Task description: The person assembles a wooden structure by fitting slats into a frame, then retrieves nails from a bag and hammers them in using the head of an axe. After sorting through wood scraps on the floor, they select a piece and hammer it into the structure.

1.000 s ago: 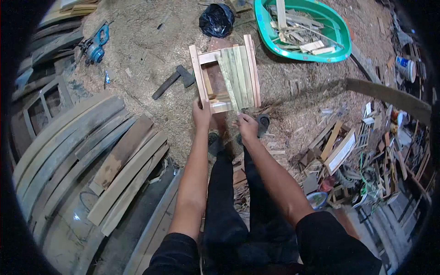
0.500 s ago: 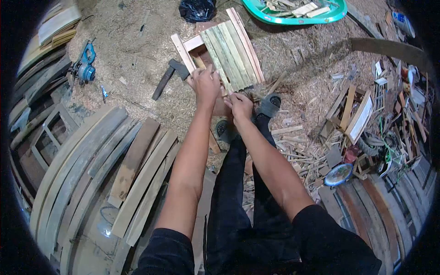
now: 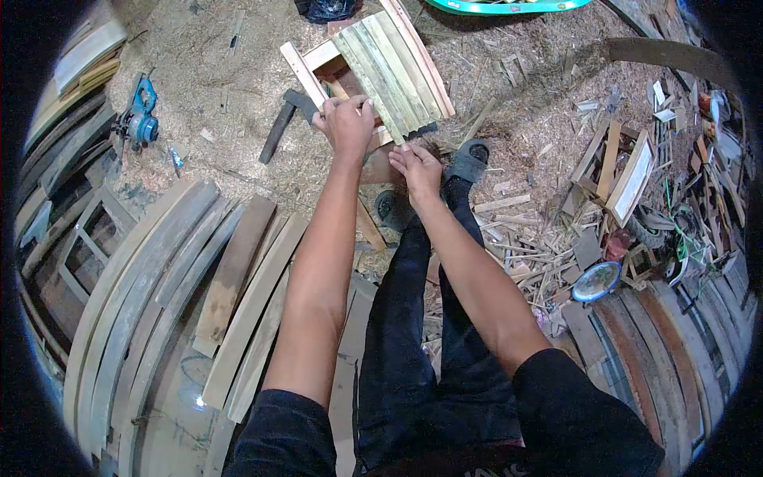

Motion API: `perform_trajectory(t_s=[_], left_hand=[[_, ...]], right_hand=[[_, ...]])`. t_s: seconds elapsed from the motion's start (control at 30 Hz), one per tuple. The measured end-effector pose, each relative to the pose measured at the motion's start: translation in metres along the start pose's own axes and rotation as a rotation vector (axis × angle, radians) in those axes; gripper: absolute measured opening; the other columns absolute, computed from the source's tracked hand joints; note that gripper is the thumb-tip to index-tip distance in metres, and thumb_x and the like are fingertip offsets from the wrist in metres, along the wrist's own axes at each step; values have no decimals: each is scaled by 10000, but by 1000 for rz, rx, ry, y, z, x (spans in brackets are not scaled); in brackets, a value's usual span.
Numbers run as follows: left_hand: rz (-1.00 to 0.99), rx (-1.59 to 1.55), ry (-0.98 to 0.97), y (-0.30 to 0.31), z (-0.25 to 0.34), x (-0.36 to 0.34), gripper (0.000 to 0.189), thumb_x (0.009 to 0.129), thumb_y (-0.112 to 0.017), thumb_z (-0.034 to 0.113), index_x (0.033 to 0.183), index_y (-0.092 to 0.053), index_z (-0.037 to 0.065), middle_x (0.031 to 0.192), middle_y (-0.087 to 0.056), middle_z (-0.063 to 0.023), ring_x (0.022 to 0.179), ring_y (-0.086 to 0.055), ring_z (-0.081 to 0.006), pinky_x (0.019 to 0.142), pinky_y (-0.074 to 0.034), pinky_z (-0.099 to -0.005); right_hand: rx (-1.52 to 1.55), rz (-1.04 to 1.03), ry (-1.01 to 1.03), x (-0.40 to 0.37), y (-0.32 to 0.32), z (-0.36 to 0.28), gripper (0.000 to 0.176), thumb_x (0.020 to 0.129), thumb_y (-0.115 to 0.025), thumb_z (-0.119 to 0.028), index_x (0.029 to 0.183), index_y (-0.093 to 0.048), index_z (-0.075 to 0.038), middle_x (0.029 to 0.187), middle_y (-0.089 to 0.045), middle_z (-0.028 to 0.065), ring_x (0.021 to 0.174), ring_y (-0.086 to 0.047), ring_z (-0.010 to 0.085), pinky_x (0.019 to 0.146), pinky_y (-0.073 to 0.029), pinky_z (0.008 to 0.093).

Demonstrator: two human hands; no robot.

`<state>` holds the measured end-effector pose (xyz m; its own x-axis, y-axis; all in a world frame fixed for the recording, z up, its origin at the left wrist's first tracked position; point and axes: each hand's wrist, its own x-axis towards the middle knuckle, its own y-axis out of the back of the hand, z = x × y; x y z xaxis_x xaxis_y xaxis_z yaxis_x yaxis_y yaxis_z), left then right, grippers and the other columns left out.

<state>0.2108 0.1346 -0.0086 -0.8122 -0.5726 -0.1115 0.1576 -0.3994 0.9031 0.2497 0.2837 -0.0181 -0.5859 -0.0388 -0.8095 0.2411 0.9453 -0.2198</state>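
A wooden frame (image 3: 304,75) partly covered by pale slats lies on the ground ahead, tilted to the left. My left hand (image 3: 348,129) is closed at its near left part, fingers curled over the edge of the leftmost wooden slat (image 3: 370,89). At the near end of this slat, my right hand (image 3: 417,170) pinches the tip between thumb and fingers. An opening shows in the frame left of the slats. Just left of my left hand lies a dark-handled hammer or hatchet (image 3: 278,131); its head is partly hidden.
A blue power tool (image 3: 141,115) sits at the left. Long boards (image 3: 238,270) are stacked at lower left, more planks (image 3: 636,358) at lower right. Wood scraps (image 3: 517,238) and a small wooden box frame (image 3: 616,171) lie right. A green basin (image 3: 509,8) and black bag (image 3: 327,8) are at the top.
The view has shifted, so the frame and basin sit higher in the picture. My right hand's fingers have loosened a little at the slat's end; my left hand stays on the slat.
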Motion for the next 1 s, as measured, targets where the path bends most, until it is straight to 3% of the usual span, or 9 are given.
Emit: perform_trajectory(t_s=[0.23,0.37,0.53,0.73,1.0], left_hand=[[-24,15,27,-2,1,0,186,785,-669,322,895,-743,192,869,-663,-64,1031,-524,-232,919,-252,-459],[-46,8,99,0,6,5,284,785,-678,294,1053,-676,198,877,-681,-33,1082,-512,-247,962,-236,-496],[-98,-43,150,6,12,7,407,783,-687,254,1178,-599,213,897,-696,15,1119,-509,-254,997,-212,-545],[-36,-45,130,4,12,7,323,776,-664,200,1098,-645,177,869,-693,-15,1048,-540,-248,970,-224,-540],[-68,-78,218,2,15,12,323,750,-663,192,1072,-672,191,875,-695,14,1085,-517,-232,1011,-178,-565]], right_hand=[[-176,-50,-62,17,-4,-3,246,925,-587,-164,1036,-587,55,870,-649,122,716,-658,180,616,-558,274],[-214,-74,-64,18,-1,-6,240,917,-592,-147,1002,-593,77,831,-663,129,615,-635,157,548,-541,256],[-211,-69,-69,21,0,-8,213,907,-608,-148,947,-620,61,780,-660,111,605,-619,136,542,-528,252],[-232,-93,-87,22,-2,-11,203,905,-615,-158,917,-625,44,778,-663,101,605,-618,137,553,-522,252],[-342,-181,-119,34,6,-18,215,914,-610,-184,868,-631,26,759,-666,91,605,-621,131,540,-526,249]])
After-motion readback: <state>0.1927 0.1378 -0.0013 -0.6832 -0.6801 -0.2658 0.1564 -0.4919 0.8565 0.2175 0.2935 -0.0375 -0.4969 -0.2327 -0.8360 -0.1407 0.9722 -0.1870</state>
